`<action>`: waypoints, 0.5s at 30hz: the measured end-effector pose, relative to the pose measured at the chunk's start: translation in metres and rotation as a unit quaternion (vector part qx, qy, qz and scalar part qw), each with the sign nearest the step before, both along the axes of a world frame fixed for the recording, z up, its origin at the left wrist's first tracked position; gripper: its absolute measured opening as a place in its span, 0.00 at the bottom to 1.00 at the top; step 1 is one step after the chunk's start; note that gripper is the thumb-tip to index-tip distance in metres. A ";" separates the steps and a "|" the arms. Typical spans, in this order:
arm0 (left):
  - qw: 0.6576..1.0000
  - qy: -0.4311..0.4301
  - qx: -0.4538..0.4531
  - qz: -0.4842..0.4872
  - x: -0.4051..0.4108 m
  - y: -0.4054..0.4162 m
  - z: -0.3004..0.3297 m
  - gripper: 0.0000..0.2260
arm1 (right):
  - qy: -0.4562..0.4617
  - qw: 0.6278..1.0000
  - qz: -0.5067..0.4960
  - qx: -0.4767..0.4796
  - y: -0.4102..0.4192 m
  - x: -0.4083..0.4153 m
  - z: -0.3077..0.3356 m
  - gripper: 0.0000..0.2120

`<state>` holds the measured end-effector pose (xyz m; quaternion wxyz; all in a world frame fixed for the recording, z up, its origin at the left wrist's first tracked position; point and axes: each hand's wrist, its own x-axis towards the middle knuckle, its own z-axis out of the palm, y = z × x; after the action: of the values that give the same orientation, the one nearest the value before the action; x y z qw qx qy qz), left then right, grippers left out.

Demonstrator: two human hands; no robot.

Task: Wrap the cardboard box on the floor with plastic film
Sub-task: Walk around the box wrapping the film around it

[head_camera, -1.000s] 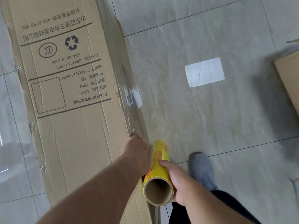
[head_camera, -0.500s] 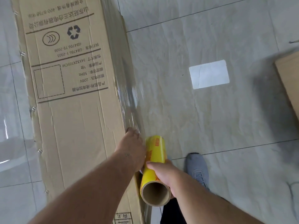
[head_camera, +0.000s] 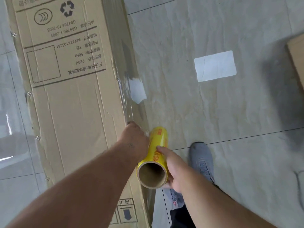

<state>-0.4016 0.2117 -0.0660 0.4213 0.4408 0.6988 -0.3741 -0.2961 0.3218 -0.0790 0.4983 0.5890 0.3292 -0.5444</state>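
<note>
Head camera looks straight down onto a pale tiled floor (head_camera: 213, 129), where the long cardboard box (head_camera: 74, 112) lies flat, running from the top edge past the bottom edge, so neither end of it shows. Clear plastic film (head_camera: 130, 89) clings along the box's right side, hard to follow except where it glints and wrinkles; how far it reaches across the top I cannot tell. A second piece of cardboard (head_camera: 296, 56) pokes in at the right edge, mostly cut off. A white rectangle (head_camera: 214, 66) sits on the tiles, well apart from the box. One grey shoe (head_camera: 201, 159) stands just right of the box, its heel hidden by the right forearm. The left hand (head_camera: 133, 140) presses on the box's right edge, fingers curled out of sight. The right hand (head_camera: 171, 168) is wrapped around the yellow film roll (head_camera: 158, 145), held just beside the left hand, its hollow core facing the camera.
</note>
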 end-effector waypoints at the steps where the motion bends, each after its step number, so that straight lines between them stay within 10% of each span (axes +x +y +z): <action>1: 1.000 -0.003 -0.004 -0.001 0.000 0.001 0.000 0.22 | -0.010 0.999 -0.034 -0.024 0.001 0.007 0.002 0.34; 6: 1.000 -0.003 -0.006 -0.004 -0.001 0.001 0.003 0.22 | 0.000 0.995 -0.088 -0.042 -0.005 0.013 -0.002 0.31; 15: 1.000 -0.002 0.013 -0.015 0.010 0.004 0.005 0.23 | 0.054 0.987 0.149 0.030 -0.003 0.031 -0.011 0.55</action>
<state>-0.3913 0.2161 -0.0613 0.4112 0.4574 0.6961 -0.3704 -0.2650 0.3188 -0.0902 0.5376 0.5178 0.4554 -0.4853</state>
